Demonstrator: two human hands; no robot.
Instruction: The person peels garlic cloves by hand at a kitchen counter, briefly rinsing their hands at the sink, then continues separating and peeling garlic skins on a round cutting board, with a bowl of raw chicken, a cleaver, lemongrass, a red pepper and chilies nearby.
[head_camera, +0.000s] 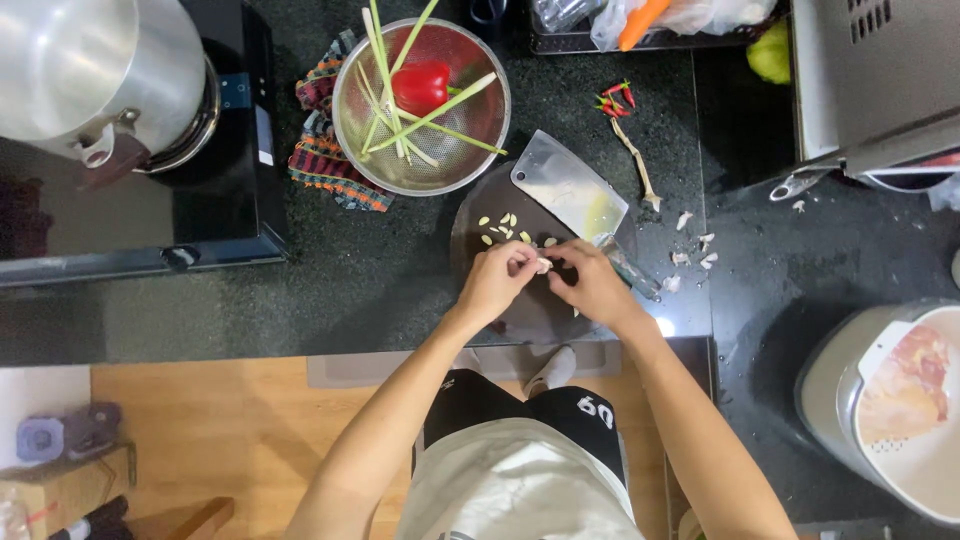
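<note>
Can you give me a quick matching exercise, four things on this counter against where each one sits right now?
Things:
1. red pepper
2. cleaver
3. small chillies
4. garlic clove

Places:
A. between the fingertips of the left hand and right hand
B. loose on the dark counter, behind the cleaver
C. in the metal strainer bowl with green stalks
D. flat on the round board, beyond the hands

Pairs: 1-C, 2-D, 3-B, 4-A
</note>
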